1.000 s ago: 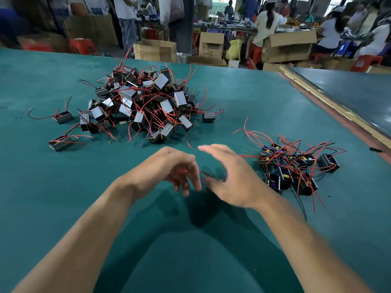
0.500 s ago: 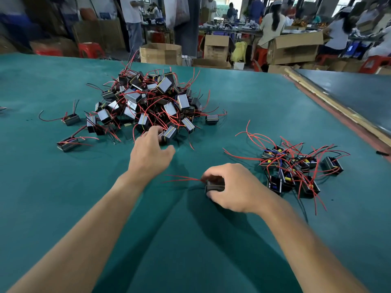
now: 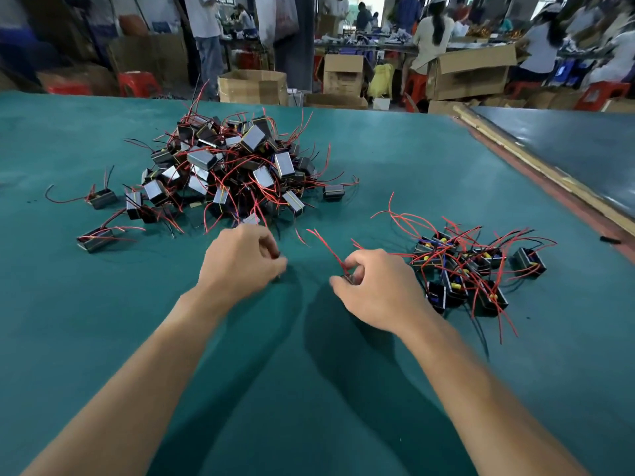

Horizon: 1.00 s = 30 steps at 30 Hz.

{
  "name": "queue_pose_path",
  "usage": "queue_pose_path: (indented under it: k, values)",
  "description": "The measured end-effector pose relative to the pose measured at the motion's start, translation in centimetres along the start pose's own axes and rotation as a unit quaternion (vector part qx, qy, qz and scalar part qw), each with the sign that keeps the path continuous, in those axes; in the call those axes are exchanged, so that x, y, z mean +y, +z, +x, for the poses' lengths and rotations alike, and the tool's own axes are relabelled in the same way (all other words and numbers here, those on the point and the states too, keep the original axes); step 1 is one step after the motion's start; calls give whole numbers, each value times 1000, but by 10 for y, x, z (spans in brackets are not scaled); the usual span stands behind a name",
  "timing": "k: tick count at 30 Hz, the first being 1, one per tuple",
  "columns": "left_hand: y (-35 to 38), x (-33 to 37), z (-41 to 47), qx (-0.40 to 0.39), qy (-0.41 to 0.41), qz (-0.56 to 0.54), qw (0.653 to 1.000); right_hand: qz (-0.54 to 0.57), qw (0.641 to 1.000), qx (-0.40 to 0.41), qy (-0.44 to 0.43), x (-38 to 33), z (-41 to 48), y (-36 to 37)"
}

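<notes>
Right hand (image 3: 376, 286) pinches a small black wired module (image 3: 347, 278) between thumb and curled fingertips, just above the green table covering (image 3: 103, 321), while its red lead (image 3: 326, 247) springs up and away to the left. Just beside it, the left hand (image 3: 240, 262) hangs with fingers curled at the near edge of the large heap of modules (image 3: 237, 173). Something dark shows at its fingertips, but blur makes it impossible to tell whether that hand grips anything. The held module sits between the two hands, near the smaller cluster of modules (image 3: 470, 269) spread out to the right, whose open tops show yellow and blue parts among tangled red wires. Three stray modules lie apart from the heap: two (image 3: 103, 198) (image 3: 96, 238) on its left and one (image 3: 333, 192) at its right edge. Beyond the table stand open cardboard boxes (image 3: 252, 86) and red plastic stools (image 3: 139, 84), with workers (image 3: 431, 32) busy at benches farther back. A second, darker table (image 3: 567, 149) adjoins on the right, behind a pale strip of edging.
</notes>
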<state>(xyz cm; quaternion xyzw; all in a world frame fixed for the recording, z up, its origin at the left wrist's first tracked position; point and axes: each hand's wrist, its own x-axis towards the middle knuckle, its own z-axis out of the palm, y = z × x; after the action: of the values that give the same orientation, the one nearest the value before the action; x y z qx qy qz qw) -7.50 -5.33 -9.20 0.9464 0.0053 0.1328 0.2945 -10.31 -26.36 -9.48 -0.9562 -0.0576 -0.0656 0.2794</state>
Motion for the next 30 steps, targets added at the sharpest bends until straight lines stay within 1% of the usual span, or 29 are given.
queue_pose_path:
  k: [2,5,9,11,13,15,19,21,23,25,27,30]
  values:
    - [-2,-1,-16,-17,26,-23,999,-10,1000,-7,23,0,0,0]
    - [-7,3,-24,-14,58,-64,996,-22,999,-25,37,-1,-1,0]
    - [-7,7,-25,8,62,-74,995,-34,998,-50,34,-3,-2,-2]
    - [-7,6,-26,4,63,-84,994,-27,998,-56,29,-4,-2,-3]
    - [-9,3,-25,-25,62,-103,992,-10,998,-54,11,-5,-2,-5]
    - [-11,0,-23,-54,44,-150,986,18,998,-54,-21,-6,-3,-8]
    - [-16,-3,-19,-74,10,-245,967,68,988,-76,-116,-13,-7,-10]
    - [-17,-3,-19,-57,4,-262,963,77,982,-92,-147,-15,-9,-11]
    - [-18,-2,-21,-15,23,-224,974,77,981,-111,-142,-16,-10,-14]
    - [-19,-2,-21,-3,34,-215,976,86,980,-124,-133,-16,-11,-18]
    - [-19,-2,-21,-18,39,-236,971,112,980,-105,-126,-17,-11,-20]
    - [-18,-1,-21,-27,57,-239,969,135,986,-41,-93,-14,-6,-14]
